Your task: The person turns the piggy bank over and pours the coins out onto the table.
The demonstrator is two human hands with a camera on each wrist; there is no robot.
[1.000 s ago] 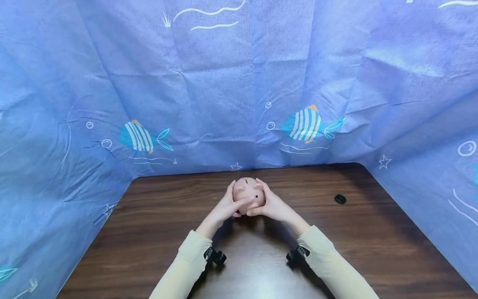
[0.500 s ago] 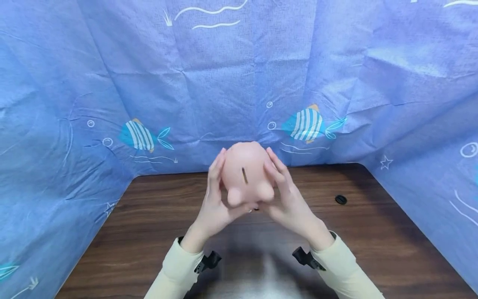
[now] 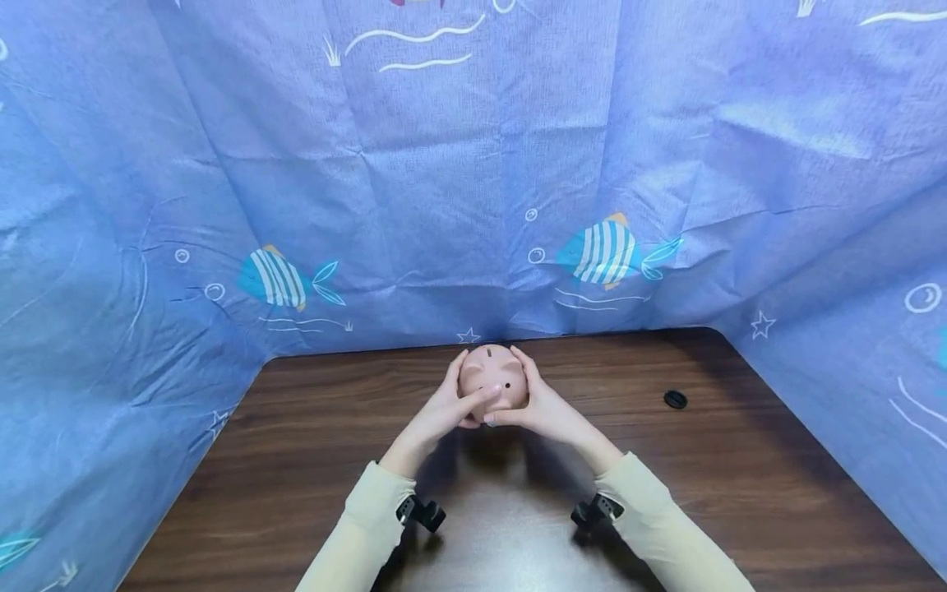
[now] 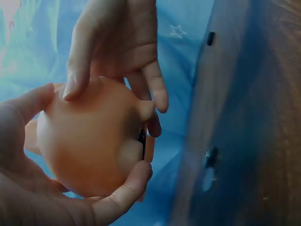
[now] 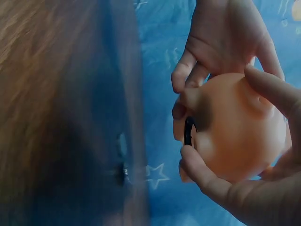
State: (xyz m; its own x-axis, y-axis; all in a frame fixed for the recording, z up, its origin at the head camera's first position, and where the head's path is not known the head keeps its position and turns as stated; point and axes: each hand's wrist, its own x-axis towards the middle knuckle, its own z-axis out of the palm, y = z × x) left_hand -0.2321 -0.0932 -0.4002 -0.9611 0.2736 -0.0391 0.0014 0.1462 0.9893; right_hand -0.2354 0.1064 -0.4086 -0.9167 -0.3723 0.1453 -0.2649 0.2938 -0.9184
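A pink piggy bank (image 3: pixel 490 367) was held between two bare hands near the far edge of the desk (image 3: pixel 296 469). It seemed raised a little: a shadow lay below it, and the wrist views showed the wood well apart from it. The pig faced the person, upright, with its coin slot (image 3: pixel 489 353) on top.

The left hand (image 3: pixel 447 406) and the right hand (image 3: pixel 546 407) cupped it from either side, fingers curved round its flanks. Both thumbs came across the front, low on the face and near each other. Underneath, between the stubby feet, I noticed a black piece (image 5: pixel 188 132) close to a fingertip of the right hand; I couldn't tell whether that finger pinched it or merely lay beside it.

Off to the right sat a small black disc (image 3: pixel 675 399), out of the hands' grasp, and behind everything hung a blue curtain (image 3: pixel 429 189) printed with fish.

The step in hand looked to me like a two-handed hold on the pig. The next move, I judged, called for even pressure from both sides, since that smooth, round body might slip or roll.
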